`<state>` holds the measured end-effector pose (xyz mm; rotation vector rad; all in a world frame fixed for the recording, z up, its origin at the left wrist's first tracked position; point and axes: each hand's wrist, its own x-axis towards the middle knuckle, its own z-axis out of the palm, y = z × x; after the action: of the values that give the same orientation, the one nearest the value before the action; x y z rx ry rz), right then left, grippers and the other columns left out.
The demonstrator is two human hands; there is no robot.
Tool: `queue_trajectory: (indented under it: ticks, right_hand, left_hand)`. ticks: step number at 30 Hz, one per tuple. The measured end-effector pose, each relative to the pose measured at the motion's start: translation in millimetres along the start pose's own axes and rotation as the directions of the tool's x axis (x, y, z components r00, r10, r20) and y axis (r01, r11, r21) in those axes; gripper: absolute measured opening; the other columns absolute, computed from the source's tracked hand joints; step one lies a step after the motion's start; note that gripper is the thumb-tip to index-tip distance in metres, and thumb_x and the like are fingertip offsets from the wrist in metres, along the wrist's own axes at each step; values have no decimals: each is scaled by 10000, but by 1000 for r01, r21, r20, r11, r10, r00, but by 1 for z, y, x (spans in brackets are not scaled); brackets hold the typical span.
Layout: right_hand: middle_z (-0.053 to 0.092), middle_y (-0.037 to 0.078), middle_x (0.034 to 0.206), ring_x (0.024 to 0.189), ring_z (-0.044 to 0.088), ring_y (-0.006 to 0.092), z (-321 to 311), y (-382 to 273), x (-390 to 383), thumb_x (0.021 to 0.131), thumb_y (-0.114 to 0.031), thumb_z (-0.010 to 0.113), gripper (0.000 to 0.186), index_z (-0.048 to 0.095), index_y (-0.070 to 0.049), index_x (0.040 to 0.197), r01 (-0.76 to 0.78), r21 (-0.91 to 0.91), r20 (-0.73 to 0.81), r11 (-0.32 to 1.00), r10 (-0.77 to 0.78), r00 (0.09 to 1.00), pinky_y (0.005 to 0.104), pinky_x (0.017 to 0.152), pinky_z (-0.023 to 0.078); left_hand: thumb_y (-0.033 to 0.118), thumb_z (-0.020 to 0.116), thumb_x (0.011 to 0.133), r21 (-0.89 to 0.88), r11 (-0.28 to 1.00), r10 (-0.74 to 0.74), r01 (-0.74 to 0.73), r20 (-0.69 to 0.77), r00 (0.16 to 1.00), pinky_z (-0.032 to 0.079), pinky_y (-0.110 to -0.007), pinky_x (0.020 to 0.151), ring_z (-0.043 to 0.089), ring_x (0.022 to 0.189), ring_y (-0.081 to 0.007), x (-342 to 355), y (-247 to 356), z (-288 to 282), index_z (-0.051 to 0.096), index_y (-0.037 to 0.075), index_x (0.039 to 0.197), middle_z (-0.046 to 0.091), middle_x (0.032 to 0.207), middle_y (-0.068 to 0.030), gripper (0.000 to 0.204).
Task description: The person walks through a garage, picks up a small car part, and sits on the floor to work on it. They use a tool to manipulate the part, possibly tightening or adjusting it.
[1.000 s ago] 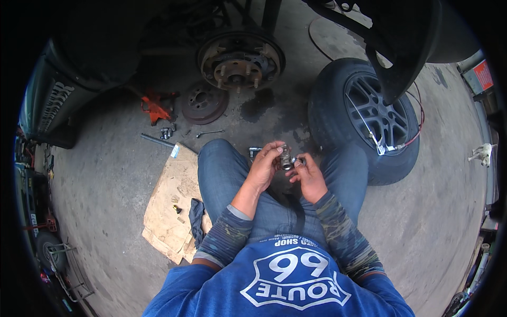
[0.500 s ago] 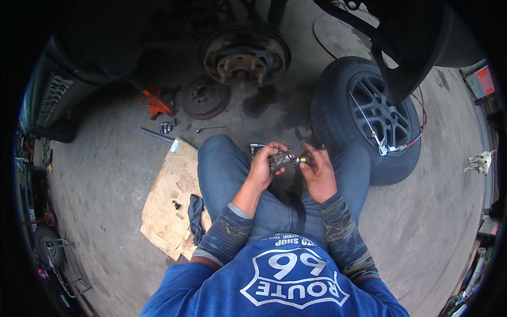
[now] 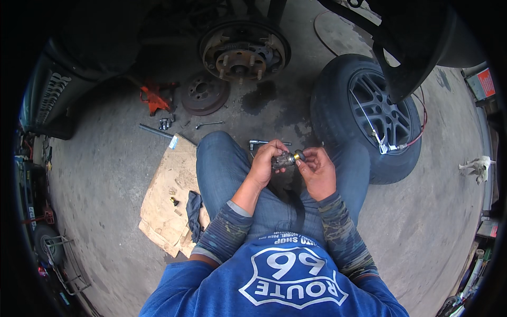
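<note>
My left hand (image 3: 264, 166) grips a small grimy metal cylinder (image 3: 281, 161), held sideways between my knees. My right hand (image 3: 317, 174) pinches a small part with a yellow brass-coloured body and a dark cap (image 3: 298, 156) at the cylinder's right end; I cannot tell how far it is inserted. Beyond my hands on the floor lies a ratchet (image 3: 264, 142). A sheet of cardboard (image 3: 158, 201) lies left of my left knee, with a small brass-and-black piece (image 3: 174, 202) and a dark cloth (image 3: 194, 214) on it.
Above hangs an exposed wheel hub (image 3: 238, 68). A brake drum (image 3: 206, 95), orange jack stand (image 3: 155, 99), several sockets (image 3: 166, 122), wrench (image 3: 210, 123) and pipe (image 3: 154, 130) lie around it. A wheel with tyre (image 3: 335, 116) lies right. A small white dog (image 3: 478, 169) stands at the far right.
The cylinder has turned from upright to sideways in my left hand. My right hand has risen slightly and now holds the brass-and-black part against the cylinder's end.
</note>
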<state>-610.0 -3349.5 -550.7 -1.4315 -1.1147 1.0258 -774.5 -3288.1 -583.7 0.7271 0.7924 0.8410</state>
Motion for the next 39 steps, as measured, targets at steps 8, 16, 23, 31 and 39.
queue_trajectory:
  ticks: [8, 16, 23, 31, 39]
  right_hand:
    - [634, 106, 998, 854, 664, 183, -1, -11, -3, 837, -3, 718, 181, 619, 32, 984, 159, -218, 9, 963, -161, 987, 285, 744, 548]
    - [638, 97, 958, 831, 666, 185, -6, -7, 0, 857, -27, 706, 154, 620, 25, 973, 111, -191, 50, 975, -104, 993, 298, 748, 543]
    - [630, 44, 876, 768, 607, 96, -6, 2, 0, 887, -37, 696, 129, 602, 15, 958, -35, 9, 57, 999, 34, 998, 250, 693, 502]
    - [625, 13, 828, 741, 561, 51, -7, 5, -5, 909, -65, 686, 126, 595, 6, 958, -170, 24, 28, 985, 170, 985, 225, 643, 466]
    - [638, 50, 849, 738, 610, 97, -4, 6, -4, 885, -65, 702, 139, 620, 29, 947, -61, -82, -13, 995, 60, 998, 252, 670, 501]
  left_hand:
    - [174, 491, 847, 15, 998, 67, -66, -65, 996, 403, -222, 440, 573, 505, -111, -1, 0, 4, 621, 29, 884, 620, 690, -48, 198]
    - [180, 485, 822, 129, 989, 80, -74, -38, 996, 430, -223, 463, 573, 521, -122, -2, 2, 2, 605, 26, 892, 629, 744, -59, 207]
    - [111, 502, 802, 193, 963, 199, -189, -34, 979, 458, -233, 518, 576, 607, -100, -3, 0, 4, 601, 28, 874, 620, 768, -43, 148]
    - [100, 589, 748, 603, 670, 497, -433, 68, 865, 463, -298, 625, 575, 659, -131, -8, 4, 10, 592, 1, 836, 603, 710, -48, 132]
    - [82, 546, 792, 395, 852, 377, -342, -11, 926, 470, -259, 611, 568, 682, -100, -7, -3, 9, 585, 21, 867, 617, 796, -27, 105]
